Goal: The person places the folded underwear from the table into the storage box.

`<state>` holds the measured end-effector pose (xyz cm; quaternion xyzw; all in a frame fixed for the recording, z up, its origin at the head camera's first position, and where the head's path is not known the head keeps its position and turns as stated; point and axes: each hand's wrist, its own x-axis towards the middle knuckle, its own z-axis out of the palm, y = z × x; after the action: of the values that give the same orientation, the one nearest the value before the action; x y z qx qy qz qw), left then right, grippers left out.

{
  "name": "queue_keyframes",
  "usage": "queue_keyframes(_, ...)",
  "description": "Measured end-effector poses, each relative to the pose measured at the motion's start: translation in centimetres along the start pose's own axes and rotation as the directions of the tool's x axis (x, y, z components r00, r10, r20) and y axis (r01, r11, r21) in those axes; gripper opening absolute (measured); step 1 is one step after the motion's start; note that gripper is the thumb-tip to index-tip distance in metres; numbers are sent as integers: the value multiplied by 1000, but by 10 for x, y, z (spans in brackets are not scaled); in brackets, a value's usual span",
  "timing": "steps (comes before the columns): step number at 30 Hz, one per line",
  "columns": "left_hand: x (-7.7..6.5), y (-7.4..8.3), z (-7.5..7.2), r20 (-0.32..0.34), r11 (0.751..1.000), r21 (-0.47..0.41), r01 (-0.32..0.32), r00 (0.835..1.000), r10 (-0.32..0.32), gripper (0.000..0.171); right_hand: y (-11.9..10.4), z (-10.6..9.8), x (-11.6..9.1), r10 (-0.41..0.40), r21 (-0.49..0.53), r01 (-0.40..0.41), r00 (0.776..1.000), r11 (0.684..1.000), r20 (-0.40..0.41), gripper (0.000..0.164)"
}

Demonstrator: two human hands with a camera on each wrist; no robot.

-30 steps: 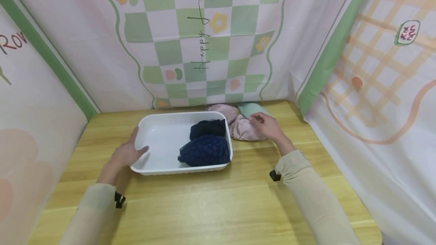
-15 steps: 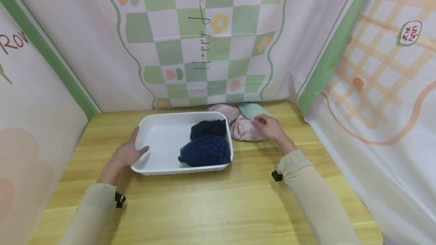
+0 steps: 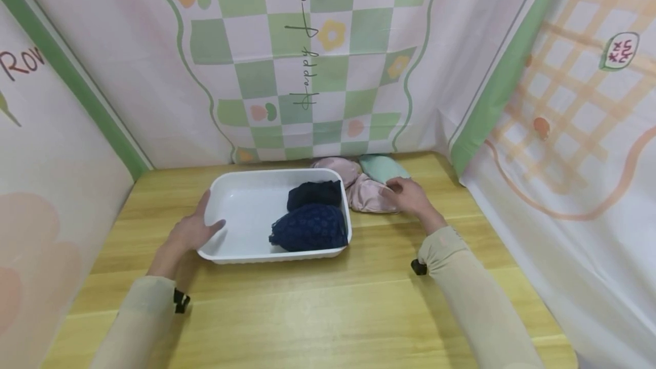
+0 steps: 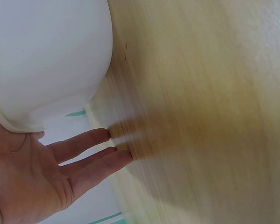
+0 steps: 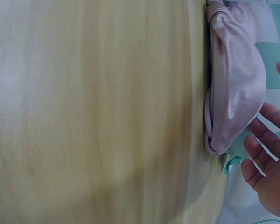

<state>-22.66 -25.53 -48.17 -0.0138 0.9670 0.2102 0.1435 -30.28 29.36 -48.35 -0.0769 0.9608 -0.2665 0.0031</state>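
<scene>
My left hand (image 3: 191, 231) rests at the left end of a white tray (image 3: 241, 258), its thumb lying over the rim. In the left wrist view the other fingers (image 4: 102, 168) stretch out straight, away from the tray wall. My right hand (image 3: 410, 195) is at a pink satin bra (image 3: 370, 195) behind and right of the tray. In the right wrist view its fingers (image 5: 266, 137) are spread loosely by the bra's edge, and the thumb stands apart. Whether a fingertip touches the fabric I cannot tell. A mint green bra (image 3: 381, 168) lies just behind, partly hidden.
Inside the tray's right half lie a folded navy lace garment (image 3: 310, 228), probably a bra, and a black folded garment (image 3: 314, 195). All stands on a wooden table (image 3: 307, 306). A patterned curtain (image 3: 292, 61) hangs along the table's back edge.
My right hand has shifted slightly to the right across the pink bra, uncovering more of the mint green one. The left hand and the tray stay in place.
</scene>
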Motion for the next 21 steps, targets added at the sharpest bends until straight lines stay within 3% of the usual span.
queue_keyframes(21, -1, 2, 0, 6, 1000, -10, 22, 1000, -22, 100, 5, 18, 0, -10, -127, 11, 1000, 992, 8, 79)
